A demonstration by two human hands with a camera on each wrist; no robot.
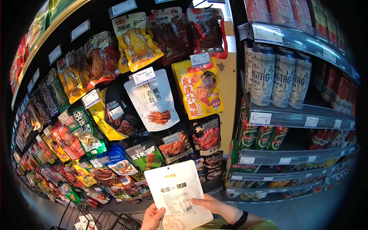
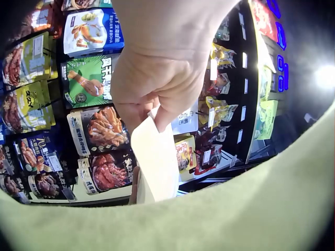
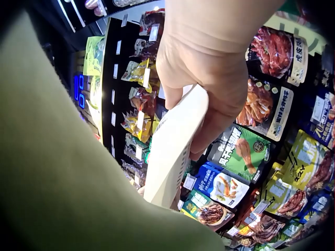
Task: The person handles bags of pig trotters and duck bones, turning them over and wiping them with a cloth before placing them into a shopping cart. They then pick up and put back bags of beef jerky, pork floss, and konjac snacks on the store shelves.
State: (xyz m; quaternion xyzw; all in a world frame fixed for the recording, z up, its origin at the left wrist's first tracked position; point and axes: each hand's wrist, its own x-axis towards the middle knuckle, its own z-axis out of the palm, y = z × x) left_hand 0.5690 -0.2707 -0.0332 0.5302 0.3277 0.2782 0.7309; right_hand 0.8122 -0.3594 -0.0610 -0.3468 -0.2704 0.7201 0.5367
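Note:
A white snack pouch (image 1: 177, 207) with dark printing, a barcode and a hang hole at its top is held upright at the lower middle of the head view. At its lower left edge my left hand (image 1: 152, 216) grips it, thumb on the printed face. My right hand (image 1: 211, 204) pinches the right edge, thumb lying near the barcode. In the left wrist view the pouch (image 2: 154, 162) appears nearly edge-on beneath the left hand (image 2: 157, 78). From the right wrist, the right hand (image 3: 207, 78) has thumb and fingers on either side of the pouch (image 3: 178, 141).
Ahead hangs a rack of packaged snacks, including a white pouch (image 1: 153, 101) and a yellow pouch (image 1: 199, 90) behind price tags. Shelves of beer cans (image 1: 262, 74) stand to the right. A black wire basket (image 1: 74, 216) is at the lower left.

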